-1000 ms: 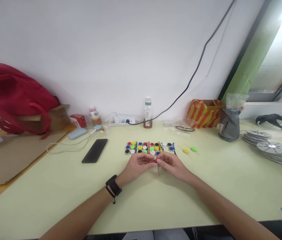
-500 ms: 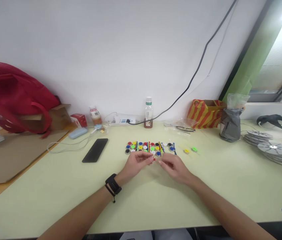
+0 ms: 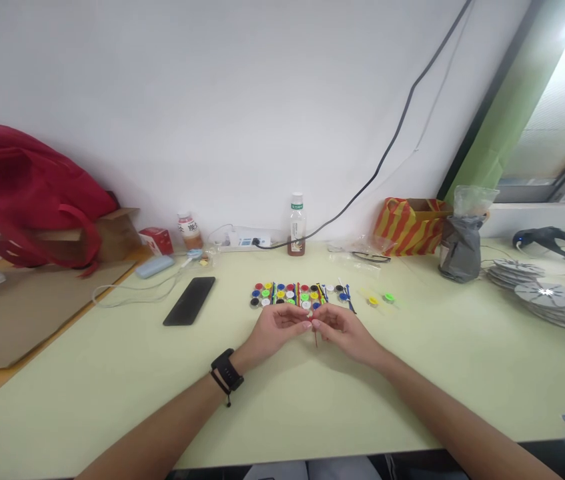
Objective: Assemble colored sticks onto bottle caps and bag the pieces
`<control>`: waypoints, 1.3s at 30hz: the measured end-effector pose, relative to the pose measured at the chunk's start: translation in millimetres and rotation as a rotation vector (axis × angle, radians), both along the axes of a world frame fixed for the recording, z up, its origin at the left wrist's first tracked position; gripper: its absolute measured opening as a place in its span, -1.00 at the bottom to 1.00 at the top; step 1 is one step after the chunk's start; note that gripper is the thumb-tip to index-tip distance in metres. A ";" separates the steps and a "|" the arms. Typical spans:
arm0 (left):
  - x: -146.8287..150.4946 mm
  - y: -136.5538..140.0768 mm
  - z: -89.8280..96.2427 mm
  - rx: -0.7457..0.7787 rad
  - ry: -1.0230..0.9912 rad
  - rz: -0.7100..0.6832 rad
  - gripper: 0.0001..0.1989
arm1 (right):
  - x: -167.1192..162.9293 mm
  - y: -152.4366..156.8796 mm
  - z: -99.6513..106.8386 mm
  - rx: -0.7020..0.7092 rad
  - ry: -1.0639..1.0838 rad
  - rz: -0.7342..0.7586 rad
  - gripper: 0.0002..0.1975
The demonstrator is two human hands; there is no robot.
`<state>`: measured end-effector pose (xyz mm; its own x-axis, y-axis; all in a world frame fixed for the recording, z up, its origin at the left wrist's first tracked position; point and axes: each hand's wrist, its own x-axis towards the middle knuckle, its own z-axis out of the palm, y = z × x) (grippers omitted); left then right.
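My left hand (image 3: 279,327) pinches a small red piece (image 3: 311,319) between thumb and fingertips. Its exact kind is hidden by the fingers. Fingertip to fingertip with it, my right hand (image 3: 345,330) is closed too, and a thin red strip (image 3: 316,340) hangs down from its pinch. Just beyond both hands, rows of small round discs (image 3: 267,294) in red, yellow, blue, green, white and black lie on the table, with bundles of thin coloured strips (image 3: 298,293) between them. My hands hide part of the nearest row.
Right of the rows lie a yellow disc (image 3: 373,301) and a green disc (image 3: 389,298). A black phone (image 3: 189,301) is at the left. Behind stand a bottle (image 3: 297,227) and a power strip (image 3: 249,239). Stacked grey discs (image 3: 552,303) and a grey bag (image 3: 461,250) are at the right.
My right hand has moved left and met my left hand at the small red piece. The thin red strip now hangs visibly below the fingers.
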<state>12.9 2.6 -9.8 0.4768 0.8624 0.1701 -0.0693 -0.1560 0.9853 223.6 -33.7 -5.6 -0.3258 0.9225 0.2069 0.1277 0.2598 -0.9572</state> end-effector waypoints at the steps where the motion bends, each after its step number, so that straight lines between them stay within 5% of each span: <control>1: 0.3 -0.4 -0.2 0.000 -0.001 -0.006 -0.68 | -0.8 0.3 -0.8 -0.016 0.018 0.000 -0.57; 6: 1.7 -1.3 2.8 0.027 0.038 -0.003 -0.57 | 7.3 2.5 4.1 0.068 0.004 -0.098 -0.59; 14: 1.7 3.2 -0.9 0.106 0.145 0.070 -0.72 | 73.7 17.7 20.8 0.513 -0.349 -0.791 -0.74; 22: 1.5 3.0 -3.9 0.092 0.153 0.037 -0.74 | 101.4 32.0 -13.5 0.143 -1.002 -0.506 -0.72; 30: -1.5 1.4 3.5 0.173 0.185 0.035 -0.76 | 101.9 47.5 -24.6 0.104 -1.072 -0.590 -0.77; 34: -4.9 1.6 2.1 0.229 0.169 0.027 -0.49 | 105.1 48.0 -26.1 0.111 -1.075 -0.649 -0.82; 39: -5.7 -0.8 2.2 0.229 0.170 0.032 -0.29 | 101.7 49.1 -30.2 0.348 -0.984 -0.637 -0.76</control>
<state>7.2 1.9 -7.6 0.4887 0.8257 0.2818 0.1024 -0.3751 0.9213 325.3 15.4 -35.7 0.0075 0.9188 0.3946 0.9560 0.1092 -0.2724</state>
